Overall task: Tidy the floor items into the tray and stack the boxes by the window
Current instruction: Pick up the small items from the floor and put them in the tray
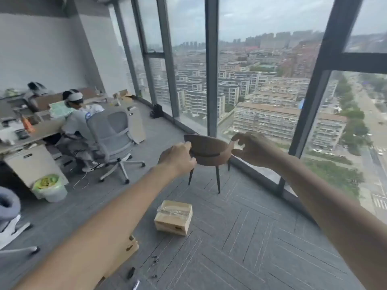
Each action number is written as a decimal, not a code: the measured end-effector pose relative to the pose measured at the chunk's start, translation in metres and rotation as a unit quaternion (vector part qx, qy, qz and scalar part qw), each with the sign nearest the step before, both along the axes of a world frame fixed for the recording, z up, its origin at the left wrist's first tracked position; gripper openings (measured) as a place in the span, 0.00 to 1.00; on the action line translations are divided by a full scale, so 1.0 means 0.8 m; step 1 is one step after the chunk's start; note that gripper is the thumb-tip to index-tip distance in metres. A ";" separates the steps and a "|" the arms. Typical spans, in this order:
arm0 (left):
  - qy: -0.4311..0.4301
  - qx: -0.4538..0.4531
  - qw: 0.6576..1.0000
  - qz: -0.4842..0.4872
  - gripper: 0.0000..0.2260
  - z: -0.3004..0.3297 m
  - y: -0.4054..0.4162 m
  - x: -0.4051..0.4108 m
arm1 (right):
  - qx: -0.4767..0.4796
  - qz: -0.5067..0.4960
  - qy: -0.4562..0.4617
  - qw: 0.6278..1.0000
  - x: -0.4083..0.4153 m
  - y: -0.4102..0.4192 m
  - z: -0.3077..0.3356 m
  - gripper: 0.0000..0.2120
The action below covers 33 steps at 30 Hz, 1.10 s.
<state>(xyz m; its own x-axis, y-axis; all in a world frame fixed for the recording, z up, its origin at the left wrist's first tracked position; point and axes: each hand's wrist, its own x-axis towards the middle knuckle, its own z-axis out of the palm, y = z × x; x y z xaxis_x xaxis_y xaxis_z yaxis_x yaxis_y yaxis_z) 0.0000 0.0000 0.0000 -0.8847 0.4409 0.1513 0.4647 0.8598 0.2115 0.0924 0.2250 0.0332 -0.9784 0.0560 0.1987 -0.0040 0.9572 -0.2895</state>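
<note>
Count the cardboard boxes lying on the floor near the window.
2. One taped brown cardboard box sits on the grey floor before the brown chair; a second cardboard box lies nearer, mostly hidden under the left forearm. More may be out of view.

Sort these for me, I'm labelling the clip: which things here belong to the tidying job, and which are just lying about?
Job:
taped box
second box under the left arm
small dark bits on the floor

Lying about:
brown chair, left hand gripping it, right hand at its back
office chair
bin
desk
</note>
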 end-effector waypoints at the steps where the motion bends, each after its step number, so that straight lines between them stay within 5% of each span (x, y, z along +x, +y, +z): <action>1: -0.009 -0.014 1.000 0.026 0.19 -0.012 -0.023 -0.009 | -0.002 0.023 -0.005 1.000 -0.020 -0.018 -0.014 0.16; 9: -0.114 -0.006 0.978 0.177 0.19 -0.161 -0.206 -0.099 | 0.032 0.141 -0.148 0.978 -0.188 -0.190 -0.150 0.20; 18: -0.226 0.091 0.905 0.349 0.10 -0.322 -0.371 -0.162 | 0.070 0.264 -0.301 0.914 -0.348 -0.352 -0.299 0.18; 23: -0.268 0.123 0.870 0.394 0.19 -0.370 -0.411 -0.185 | 0.087 0.299 -0.347 0.884 -0.409 -0.407 -0.377 0.16; 33: -0.361 0.099 0.764 0.526 0.20 -0.473 -0.431 -0.250 | 0.066 0.388 -0.449 0.802 -0.572 -0.478 -0.531 0.22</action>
